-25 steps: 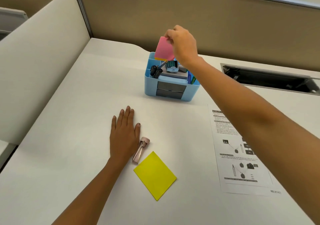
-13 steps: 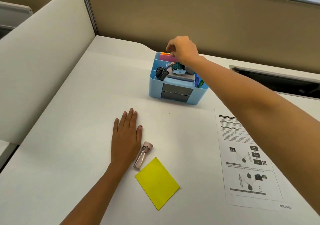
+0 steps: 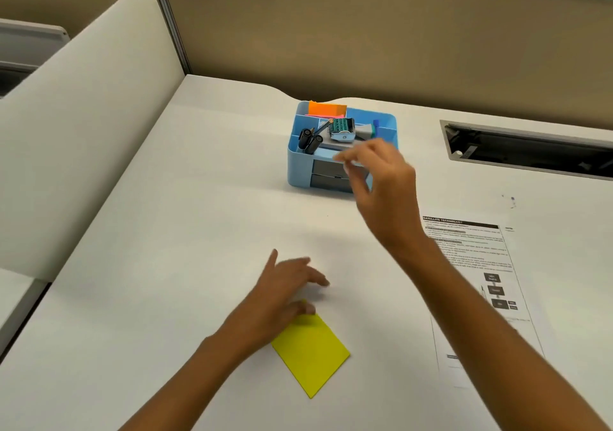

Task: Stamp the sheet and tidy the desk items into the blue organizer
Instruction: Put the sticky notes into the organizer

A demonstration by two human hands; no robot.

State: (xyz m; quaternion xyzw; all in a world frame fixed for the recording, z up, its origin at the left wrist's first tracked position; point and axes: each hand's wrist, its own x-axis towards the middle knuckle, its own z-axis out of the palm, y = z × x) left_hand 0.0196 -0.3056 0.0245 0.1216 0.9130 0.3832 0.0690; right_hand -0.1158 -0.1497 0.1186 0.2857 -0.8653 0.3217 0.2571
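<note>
The blue organizer (image 3: 298, 165) stands at the back of the desk, holding orange sticky notes (image 3: 326, 108), a pink pad edge (image 3: 316, 116), black pens (image 3: 310, 139) and a stamp (image 3: 343, 129). My right hand (image 3: 381, 185) hovers just in front of the organizer, empty, with its fingers loosely apart. My left hand (image 3: 288, 288) lies low over the desk with fingers spread, touching the top corner of the yellow sticky pad (image 3: 311, 354). The small pink tube is hidden beneath that hand. The printed sheet (image 3: 481, 281) lies flat to the right, partly under my right forearm.
A white curved partition (image 3: 83, 115) borders the desk on the left. A tan wall panel runs along the back. A dark cable slot (image 3: 530, 152) is cut into the desk at the back right.
My right hand let go of the pink pad in the organizer's back compartment and drew back toward me, empty. My left hand slid right over the pink tube toward the yellow pad.
</note>
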